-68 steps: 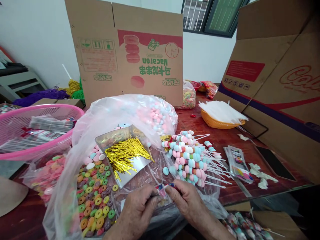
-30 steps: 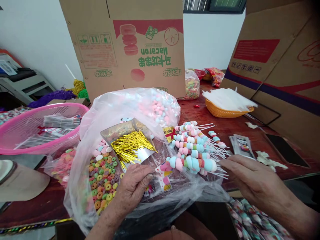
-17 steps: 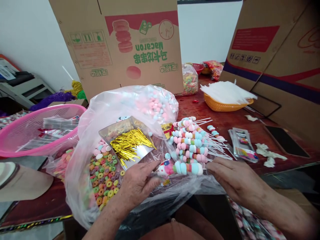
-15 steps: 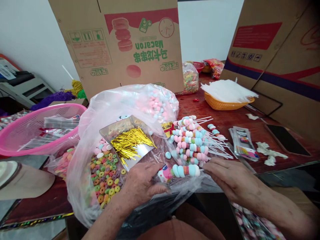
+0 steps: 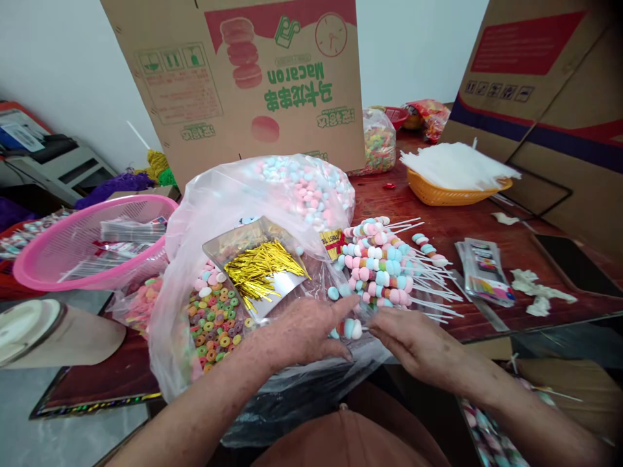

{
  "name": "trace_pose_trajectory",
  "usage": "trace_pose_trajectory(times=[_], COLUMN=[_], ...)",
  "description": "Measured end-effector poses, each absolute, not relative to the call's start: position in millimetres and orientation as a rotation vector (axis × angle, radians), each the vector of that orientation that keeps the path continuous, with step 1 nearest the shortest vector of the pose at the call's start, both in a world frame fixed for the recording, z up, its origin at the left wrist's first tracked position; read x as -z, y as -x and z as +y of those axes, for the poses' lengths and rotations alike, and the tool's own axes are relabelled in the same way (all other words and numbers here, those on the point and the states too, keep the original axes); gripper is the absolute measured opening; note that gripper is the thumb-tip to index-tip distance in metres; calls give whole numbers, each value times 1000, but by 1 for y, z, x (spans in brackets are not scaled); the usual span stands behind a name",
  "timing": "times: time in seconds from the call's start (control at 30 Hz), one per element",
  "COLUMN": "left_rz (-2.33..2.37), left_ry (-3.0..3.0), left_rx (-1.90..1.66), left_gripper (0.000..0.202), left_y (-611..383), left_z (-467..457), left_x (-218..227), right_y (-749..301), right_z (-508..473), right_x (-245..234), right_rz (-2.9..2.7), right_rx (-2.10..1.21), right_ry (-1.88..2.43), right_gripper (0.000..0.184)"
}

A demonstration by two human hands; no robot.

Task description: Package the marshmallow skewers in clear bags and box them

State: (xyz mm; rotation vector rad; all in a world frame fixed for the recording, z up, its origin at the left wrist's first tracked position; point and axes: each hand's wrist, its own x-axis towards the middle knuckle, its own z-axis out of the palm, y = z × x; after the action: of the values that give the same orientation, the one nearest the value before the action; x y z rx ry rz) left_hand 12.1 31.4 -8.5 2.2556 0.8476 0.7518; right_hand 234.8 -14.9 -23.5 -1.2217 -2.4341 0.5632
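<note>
My left hand [image 5: 304, 331] and my right hand [image 5: 413, 340] meet at the near edge of a big clear plastic bag [image 5: 195, 214]. Between them lies one marshmallow skewer [image 5: 349, 329], of which only a few blue and white pieces show. My left hand is closed over its candy end and the small wrapper there. My right hand pinches the stick end. Just beyond my fingers lies a pile of pink, blue and white marshmallow skewers [image 5: 384, 266]. A clear tray of gold twist ties [image 5: 263, 266] sits to the left of the pile.
Coloured ring candies [image 5: 214, 318] and loose marshmallows [image 5: 302, 188] fill the big bag. A pink basket [image 5: 87, 246] stands left, an orange basket of white sticks [image 5: 452, 191] back right. Printed wrappers [image 5: 484, 269] and a phone [image 5: 577, 266] lie right. Cardboard boxes [image 5: 243, 78] wall the back.
My right hand took a skewer from the pile and brought it to my left hand. The candy has slid under my left hand into the wrapper, so less of it shows.
</note>
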Motion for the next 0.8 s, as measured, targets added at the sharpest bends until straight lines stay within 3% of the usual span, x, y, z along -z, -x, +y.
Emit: trace_pose_trajectory(times=[0.1, 0.17, 0.3, 0.37, 0.47, 0.57, 0.63, 0.8], left_rz=[1198, 1395, 1038, 854, 838, 918, 950, 954], left_ry=[-1896, -1317, -471, -349, -165, 22, 52, 37], left_rx=[-1266, -1644, -1414, -1316, -1349, -1286, -1242, -1319], left_gripper=[61, 52, 60, 49, 18, 30, 34, 40], left_y=[-1, 6, 6, 0, -5, -7, -8, -11], left_z=[20, 9, -2, 3, 17, 24, 24, 19], left_x=[10, 19, 32, 29, 18, 16, 18, 21], right_y=[-235, -233, -211, -198, -188, -190, -191, -183], right_z=[-18, -22, -31, -35, -40, -42, -44, -47], right_x=[41, 48, 50, 49, 53, 63, 69, 70], right_rz=[-2125, -1971, -1865, -1895, -1968, -1987, -1997, -2045], right_rx=[-810, -965, -1226, -1282, -942, -248, 43, 8], right_ry=[1321, 1379, 1318, 1267, 1268, 1233, 1185, 1156], right_gripper=[26, 29, 30, 29, 26, 22, 23, 26])
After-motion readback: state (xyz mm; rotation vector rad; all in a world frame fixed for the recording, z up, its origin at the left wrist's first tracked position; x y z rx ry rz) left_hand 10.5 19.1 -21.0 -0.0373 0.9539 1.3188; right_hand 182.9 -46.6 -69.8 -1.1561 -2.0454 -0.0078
